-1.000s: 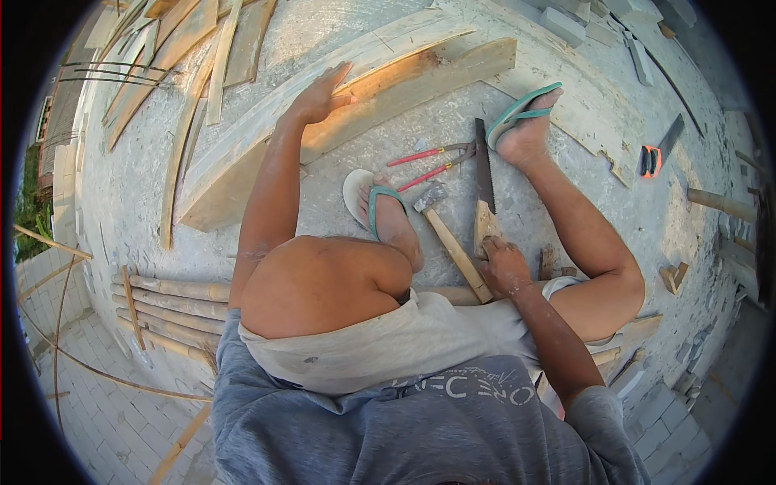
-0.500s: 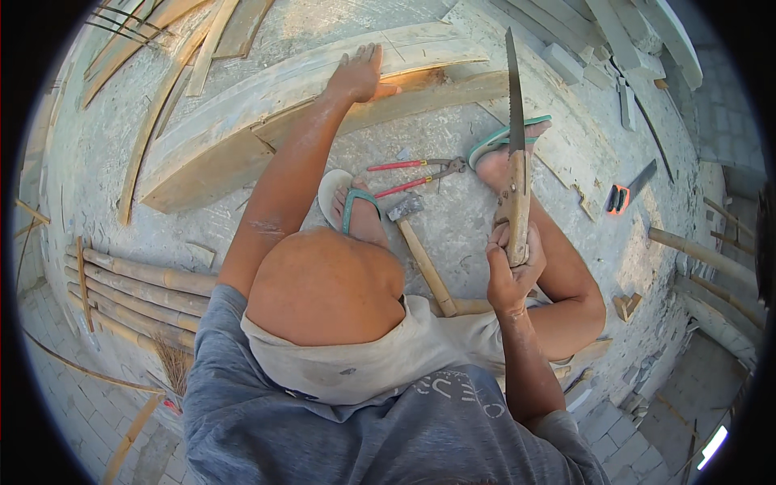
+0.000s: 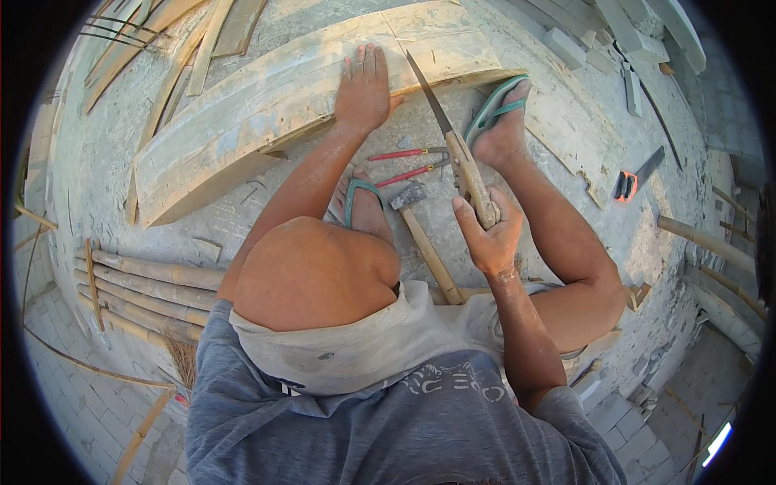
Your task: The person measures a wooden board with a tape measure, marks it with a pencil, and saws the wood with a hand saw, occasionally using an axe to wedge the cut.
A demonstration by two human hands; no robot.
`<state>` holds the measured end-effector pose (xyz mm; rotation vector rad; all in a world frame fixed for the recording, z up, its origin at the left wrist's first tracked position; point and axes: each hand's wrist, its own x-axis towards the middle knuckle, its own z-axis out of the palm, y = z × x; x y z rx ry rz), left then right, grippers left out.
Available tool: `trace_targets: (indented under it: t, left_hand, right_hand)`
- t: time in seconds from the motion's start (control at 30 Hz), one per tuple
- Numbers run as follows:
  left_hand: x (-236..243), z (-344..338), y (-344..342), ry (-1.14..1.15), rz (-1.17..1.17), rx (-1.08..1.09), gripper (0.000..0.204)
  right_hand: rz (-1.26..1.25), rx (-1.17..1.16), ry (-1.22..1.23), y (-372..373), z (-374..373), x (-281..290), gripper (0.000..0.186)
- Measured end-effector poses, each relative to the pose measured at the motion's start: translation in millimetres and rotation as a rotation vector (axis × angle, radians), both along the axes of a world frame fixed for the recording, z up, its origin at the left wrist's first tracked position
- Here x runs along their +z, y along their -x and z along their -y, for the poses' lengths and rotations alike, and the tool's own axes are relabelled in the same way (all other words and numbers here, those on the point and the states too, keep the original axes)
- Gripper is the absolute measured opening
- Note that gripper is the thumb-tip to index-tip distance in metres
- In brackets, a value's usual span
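My left hand (image 3: 364, 90) lies flat on a long pale wooden beam (image 3: 267, 97), fingers stretched forward and thumb over its near edge. A thin dark line crosses the beam's top just right of that hand. My right hand (image 3: 493, 230) is closed round the worn wooden handle of a handsaw (image 3: 461, 158). The saw leans to the left, its blade tip close to the beam's near side beside my left hand. My right foot in a green-strapped sandal (image 3: 499, 120) is against the beam's near edge.
Between my feet lie red-handled pincers (image 3: 400, 153) and a wooden-handled hammer (image 3: 426, 246). Another saw (image 3: 626, 187) with an orange and black handle lies at the right. Bamboo poles (image 3: 162, 279) are stacked at the left. Loose planks (image 3: 174, 85) and grey blocks (image 3: 563, 47) lie farther off.
The beam has tipped so its top faces up more. The saw has swung from upright to leaning left, toward the beam. My right foot has moved forward to the beam's edge.
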<state>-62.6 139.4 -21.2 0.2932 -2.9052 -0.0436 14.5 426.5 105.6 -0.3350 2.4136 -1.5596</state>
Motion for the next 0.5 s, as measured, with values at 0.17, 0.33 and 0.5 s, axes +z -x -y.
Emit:
trace_targets:
  t: [0.17, 0.33, 0.5]
  left_hand:
    - [-2.4, 4.0, 2.5, 0.008, -0.021, -0.02, 0.105]
    - [-6.0, -1.2, 4.9, -0.02, -0.032, -0.036, 0.105]
    - [-9.4, 9.7, 3.1, -0.008, -0.014, -0.026, 0.102]
  right_hand:
    - [-0.074, -0.038, -0.053, 3.2, 12.8, 2.5, 0.022]
    - [-0.094, -0.003, -0.085, 61.4, 59.8, -3.4, 0.025]
    - [-0.079, 0.015, -0.033, 14.0, 32.8, 3.5, 0.027]
